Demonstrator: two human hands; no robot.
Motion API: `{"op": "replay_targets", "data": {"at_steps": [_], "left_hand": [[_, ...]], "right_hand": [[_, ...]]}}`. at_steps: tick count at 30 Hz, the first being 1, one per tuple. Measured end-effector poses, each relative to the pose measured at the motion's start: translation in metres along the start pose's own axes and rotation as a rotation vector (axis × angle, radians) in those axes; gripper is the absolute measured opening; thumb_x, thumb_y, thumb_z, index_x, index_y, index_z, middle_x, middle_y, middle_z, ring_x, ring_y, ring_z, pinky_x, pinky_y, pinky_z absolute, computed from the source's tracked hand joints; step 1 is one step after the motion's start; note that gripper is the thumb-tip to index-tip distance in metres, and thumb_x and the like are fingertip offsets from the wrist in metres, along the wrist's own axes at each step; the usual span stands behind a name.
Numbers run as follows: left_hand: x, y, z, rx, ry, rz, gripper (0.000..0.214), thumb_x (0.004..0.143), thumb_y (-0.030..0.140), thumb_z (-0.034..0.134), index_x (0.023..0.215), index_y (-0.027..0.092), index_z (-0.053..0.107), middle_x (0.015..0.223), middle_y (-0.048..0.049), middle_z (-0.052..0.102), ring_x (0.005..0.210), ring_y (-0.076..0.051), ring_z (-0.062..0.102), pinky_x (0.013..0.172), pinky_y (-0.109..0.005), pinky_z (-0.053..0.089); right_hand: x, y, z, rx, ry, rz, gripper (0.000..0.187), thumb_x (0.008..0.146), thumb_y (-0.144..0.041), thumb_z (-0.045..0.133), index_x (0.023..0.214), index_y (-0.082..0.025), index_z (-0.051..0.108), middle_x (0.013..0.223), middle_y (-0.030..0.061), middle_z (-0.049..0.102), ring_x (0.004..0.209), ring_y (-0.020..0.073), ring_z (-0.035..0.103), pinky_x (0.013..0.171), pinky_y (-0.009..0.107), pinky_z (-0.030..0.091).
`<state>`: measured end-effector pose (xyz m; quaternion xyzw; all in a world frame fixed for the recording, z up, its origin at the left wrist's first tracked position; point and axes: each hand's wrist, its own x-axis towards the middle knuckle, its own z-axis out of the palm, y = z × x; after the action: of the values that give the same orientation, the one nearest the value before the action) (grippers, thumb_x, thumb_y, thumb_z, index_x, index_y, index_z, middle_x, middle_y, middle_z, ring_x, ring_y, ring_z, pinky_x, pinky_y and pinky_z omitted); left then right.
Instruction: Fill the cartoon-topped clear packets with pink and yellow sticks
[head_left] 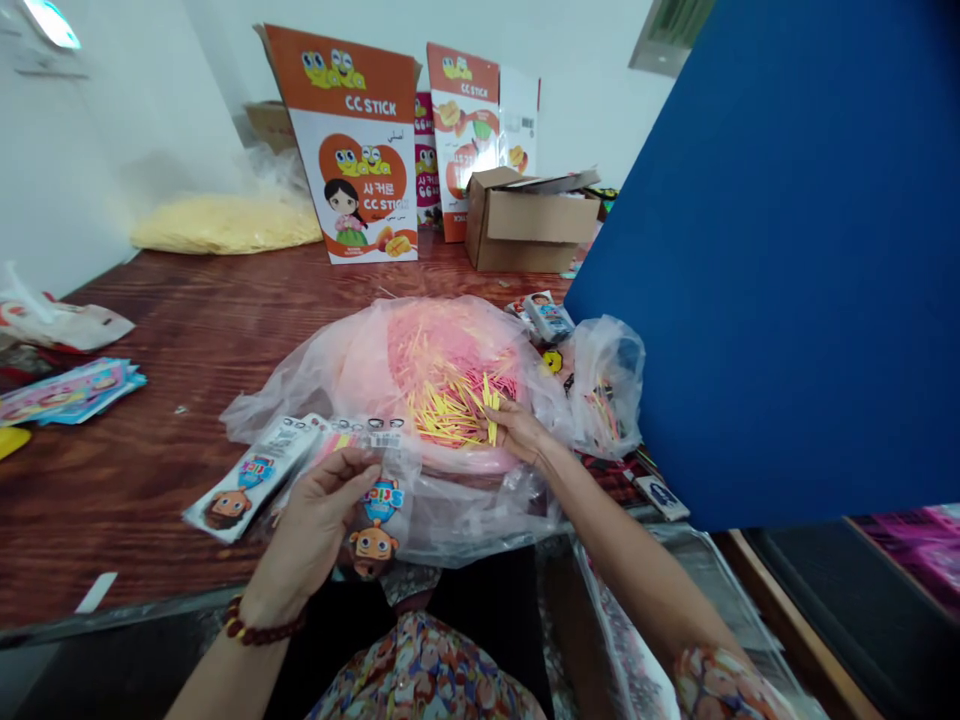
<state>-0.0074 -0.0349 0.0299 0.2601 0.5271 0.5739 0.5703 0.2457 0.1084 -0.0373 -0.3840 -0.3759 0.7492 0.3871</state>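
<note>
- Partly, the left hand (319, 515) hides the printed pouch (381, 515) it pinches between thumb and fingers, at the near side of the table (187, 320); whether anything is inside is hard to make out.
- The right hand (517, 432) grasps a few yellow sticks (491, 405) at the heap (442, 405) in the middle; its fingertips are not clear.
- Crumpled plastic (300, 375) surrounds the heap, blurring its edges.
- White packs (251, 480) lie left of the pouch, some partly covered.
- Far off stand an orange-and-white box (371, 180) and a brown carton (536, 230).
- A blue panel (787, 270), cut off by the frame, blocks the right side.
</note>
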Motion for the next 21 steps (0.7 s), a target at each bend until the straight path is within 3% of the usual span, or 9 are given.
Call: {"op": "replay_targets", "data": {"at_steps": [4, 8, 16, 21], "left_hand": [[0.000, -0.007, 0.003, -0.031, -0.002, -0.020, 0.031, 0.055, 0.025, 0.089, 0.079, 0.018, 0.071, 0.079, 0.0012, 0.070, 0.071, -0.011, 0.064, 0.064, -0.018, 0.051], [0.000, -0.006, 0.001, -0.052, 0.015, -0.050, 0.032, 0.055, 0.025, 0.090, 0.080, 0.017, 0.070, 0.079, 0.0019, 0.069, 0.071, -0.010, 0.064, 0.064, -0.017, 0.051], [0.001, -0.013, 0.007, -0.069, -0.047, -0.099, 0.032, 0.060, 0.023, 0.089, 0.082, 0.016, 0.068, 0.078, 0.0006, 0.069, 0.069, -0.010, 0.063, 0.064, -0.018, 0.052], [0.000, -0.016, 0.007, -0.076, -0.030, -0.083, 0.031, 0.060, 0.023, 0.088, 0.082, 0.015, 0.068, 0.082, -0.0010, 0.071, 0.073, -0.011, 0.064, 0.065, -0.017, 0.052]], "right_hand": [[-0.001, 0.001, -0.001, 0.080, -0.038, 0.025, 0.032, 0.061, -0.023, 0.084, 0.074, -0.018, 0.055, 0.068, -0.0022, 0.063, 0.059, 0.0109, 0.059, 0.063, 0.027, 0.055], [-0.001, 0.004, 0.001, 0.066, -0.007, -0.104, 0.033, 0.062, -0.028, 0.082, 0.083, -0.019, 0.058, 0.071, -0.0024, 0.064, 0.062, 0.0116, 0.060, 0.065, 0.027, 0.054], [0.004, 0.017, 0.001, -0.116, 0.057, -0.233, 0.035, 0.066, -0.039, 0.078, 0.088, -0.020, 0.057, 0.075, -0.0028, 0.063, 0.070, 0.0140, 0.060, 0.069, 0.027, 0.050], [0.009, 0.026, -0.007, -0.383, 0.044, -0.353, 0.025, 0.071, -0.036, 0.075, 0.082, -0.022, 0.057, 0.075, -0.0038, 0.059, 0.079, 0.0156, 0.055, 0.075, 0.027, 0.046]]}}
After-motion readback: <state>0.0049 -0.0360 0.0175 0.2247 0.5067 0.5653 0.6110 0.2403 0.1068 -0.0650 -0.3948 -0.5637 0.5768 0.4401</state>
